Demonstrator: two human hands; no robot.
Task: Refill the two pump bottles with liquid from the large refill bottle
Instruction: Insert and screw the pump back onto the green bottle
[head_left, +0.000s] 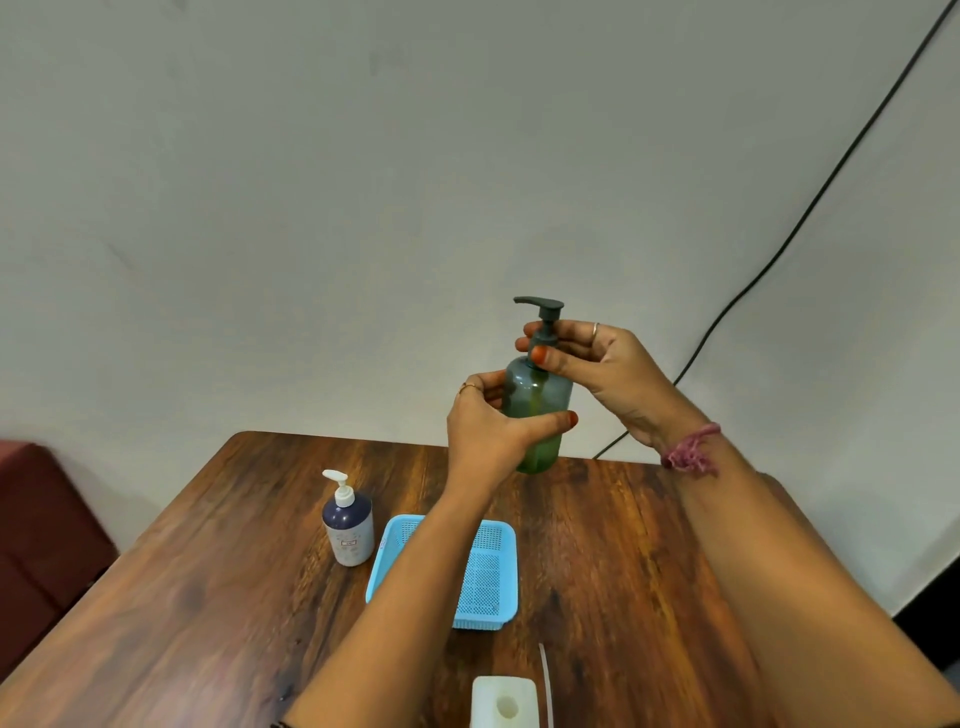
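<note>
A translucent green pump bottle (540, 400) with a dark pump head is held up above the far side of the wooden table (208, 597). My left hand (488, 431) grips its body. My right hand (597, 364) pinches the collar under the pump head. A second pump bottle (349, 525), dark blue with a white pump, stands upright on the table at the left. A white open-topped bottle (504, 701), uncapped, stands at the near edge, cut off by the frame.
A light blue mesh basket (488, 571) lies in the middle of the table, partly under my left forearm. A thin clear tube (544, 680) lies beside the white bottle. A black cable (779, 249) runs down the wall. A dark red seat (41, 545) stands at the left.
</note>
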